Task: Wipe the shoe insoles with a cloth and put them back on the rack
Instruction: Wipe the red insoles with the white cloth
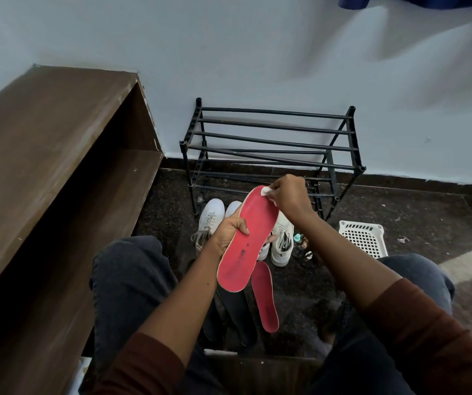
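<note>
Left hand (230, 233) grasps the long red foam insole (247, 238) at its middle, thumb across the top face and the other fingers wrapped under, so the insole is propped up tilted with its toe end far and its heel end near, face open to the wiping hand

Right hand (287, 196) has its fingers pinched on a small white cloth (266, 191), pressed on the toe end of the held insole, likely starting a wipe stroke from the far tip down

Second red insole (265, 296) lies flat on the dark speckled floor (400, 212) between the person's knees, just near of the held one, probably waiting its turn or already done, cannot tell which

Black metal bar shoe rack (272, 143) stands empty against the pale wall, far of the hands, kept clear for the return

White lace-up sneakers (210, 220) sit on the floor in front of the rack, partly hidden behind the held insole

White plastic lattice basket (364, 238) at right, brown wooden shelf unit (44, 138) at left
</note>
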A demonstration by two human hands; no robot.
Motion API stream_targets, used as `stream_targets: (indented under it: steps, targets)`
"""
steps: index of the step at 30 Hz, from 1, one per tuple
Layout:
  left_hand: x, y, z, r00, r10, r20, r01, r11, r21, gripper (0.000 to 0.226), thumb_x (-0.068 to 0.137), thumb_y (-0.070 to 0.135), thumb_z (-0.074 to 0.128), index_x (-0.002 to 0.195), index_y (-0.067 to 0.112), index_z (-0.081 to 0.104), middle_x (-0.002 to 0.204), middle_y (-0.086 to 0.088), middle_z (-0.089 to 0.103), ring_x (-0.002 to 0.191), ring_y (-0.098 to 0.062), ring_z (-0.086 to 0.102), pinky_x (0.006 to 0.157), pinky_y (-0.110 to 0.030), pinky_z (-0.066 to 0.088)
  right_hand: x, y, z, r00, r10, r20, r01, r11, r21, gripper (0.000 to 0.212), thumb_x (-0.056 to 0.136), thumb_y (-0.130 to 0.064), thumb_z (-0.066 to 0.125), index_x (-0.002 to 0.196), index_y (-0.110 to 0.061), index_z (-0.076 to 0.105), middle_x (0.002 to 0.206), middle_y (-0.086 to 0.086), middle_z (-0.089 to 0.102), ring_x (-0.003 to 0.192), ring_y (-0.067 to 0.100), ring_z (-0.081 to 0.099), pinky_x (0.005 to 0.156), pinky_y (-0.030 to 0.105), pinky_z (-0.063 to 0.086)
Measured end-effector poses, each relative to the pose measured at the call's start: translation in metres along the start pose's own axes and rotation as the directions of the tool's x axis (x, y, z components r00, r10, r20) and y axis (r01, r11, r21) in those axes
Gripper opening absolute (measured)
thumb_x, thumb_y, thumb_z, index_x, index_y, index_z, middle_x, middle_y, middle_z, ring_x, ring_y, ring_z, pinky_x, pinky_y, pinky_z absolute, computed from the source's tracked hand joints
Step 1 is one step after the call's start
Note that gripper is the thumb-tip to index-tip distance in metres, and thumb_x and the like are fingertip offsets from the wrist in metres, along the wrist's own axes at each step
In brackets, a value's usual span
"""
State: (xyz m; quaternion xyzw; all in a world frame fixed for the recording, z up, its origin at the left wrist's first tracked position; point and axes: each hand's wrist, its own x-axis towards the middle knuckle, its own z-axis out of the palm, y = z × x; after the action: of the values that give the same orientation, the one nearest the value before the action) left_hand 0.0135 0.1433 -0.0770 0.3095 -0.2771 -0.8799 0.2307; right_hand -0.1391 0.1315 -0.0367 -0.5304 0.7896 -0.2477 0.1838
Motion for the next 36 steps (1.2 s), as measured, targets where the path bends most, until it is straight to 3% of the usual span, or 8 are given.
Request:
stream_targets:
  steps: [4,9,12,16,21,26,31,36]
  targets:
    - [0.002,0.001,-0.001,1.000,0.012,0.017,-0.012,1.000,-0.021,0.078,0.060,-0.006,0.036,0.133,0.019,0.042,0.113,-0.021,0.061,0.089,-0.049,0.065,0.090,-0.054,0.045,-0.002,-0.004,-0.002,0.998,0.029,0.056,-0.032,0.998,0.054,0.017,0.082,-0.017,0.068,0.090,-0.004,0.074,0.081,0.018,0.071,0.075,0.024,0.066,0.071,0.034,0.054]
    - [0.007,0.006,0.002,0.999,0.036,-0.013,-0.036,0.997,-0.063,0.076,0.061,-0.010,0.030,0.134,0.007,0.037,0.093,-0.021,0.066,0.077,-0.037,0.068,0.072,-0.049,0.058,-0.027,-0.018,0.002,0.948,-0.085,0.308,0.075,0.996,0.044,0.015,0.080,-0.011,0.068,0.094,-0.007,0.074,0.086,0.013,0.073,0.068,0.018,0.067,0.058,0.019,0.051]
    - [0.006,0.006,0.006,0.998,0.031,-0.050,-0.035,0.997,-0.071,0.071,0.067,-0.014,0.023,0.134,0.005,0.036,0.082,-0.020,0.065,0.069,-0.032,0.068,0.063,-0.043,0.058,-0.030,-0.021,-0.001,0.906,-0.141,0.399,0.147,0.989,0.015,0.015,0.081,-0.013,0.068,0.093,-0.008,0.074,0.088,0.009,0.073,0.078,0.018,0.068,0.065,0.021,0.051]
    - [0.005,0.007,0.006,0.999,-0.032,-0.001,0.032,0.997,-0.070,0.088,0.058,-0.011,0.032,0.143,0.013,0.030,0.109,-0.024,0.058,0.085,-0.042,0.067,0.069,-0.048,0.056,-0.017,-0.018,-0.003,0.959,-0.133,0.250,0.131,0.991,0.023,0.013,0.080,-0.015,0.068,0.090,-0.010,0.075,0.087,0.009,0.073,0.074,0.010,0.062,0.064,0.014,0.038]
    - [-0.004,0.010,0.011,0.996,-0.084,0.028,0.083,0.996,0.036,0.070,0.078,-0.012,0.019,0.138,0.018,0.037,0.103,-0.024,0.058,0.075,-0.039,0.069,0.056,-0.040,0.056,0.000,-0.012,-0.004,0.997,-0.064,-0.032,0.065,0.997,0.039,0.015,0.082,-0.012,0.065,0.092,-0.005,0.074,0.088,0.016,0.072,0.086,0.023,0.065,0.074,0.025,0.045]
    - [0.000,0.009,0.005,0.998,-0.062,0.009,0.061,0.996,0.071,0.056,0.071,-0.011,0.027,0.118,0.014,0.047,0.093,-0.020,0.065,0.074,-0.036,0.069,0.062,-0.040,0.057,-0.010,-0.017,0.000,0.979,-0.143,0.145,0.142,0.990,0.019,0.019,0.082,-0.015,0.066,0.098,-0.008,0.073,0.102,0.010,0.071,0.098,0.019,0.063,0.082,0.020,0.042]
    - [0.002,0.007,0.003,0.993,-0.099,-0.065,0.108,0.985,0.137,0.045,0.082,-0.014,0.011,0.093,0.004,0.050,0.065,-0.017,0.067,0.059,-0.032,0.068,0.051,-0.033,0.056,-0.024,-0.018,0.010,0.905,-0.246,0.347,0.253,0.967,0.027,0.018,0.081,-0.013,0.066,0.097,-0.010,0.074,0.101,0.006,0.072,0.099,0.015,0.063,0.085,0.020,0.041]
    - [-0.004,0.005,0.011,0.994,-0.107,-0.038,0.110,0.989,0.098,0.046,0.081,-0.016,0.016,0.110,0.005,0.046,0.075,-0.020,0.063,0.052,-0.029,0.066,0.041,-0.031,0.052,-0.017,-0.007,0.014,0.970,-0.181,0.162,0.187,0.982,-0.024,0.017,0.079,-0.011,0.067,0.095,-0.008,0.074,0.097,0.011,0.071,0.093,0.021,0.063,0.071,0.017,0.040]
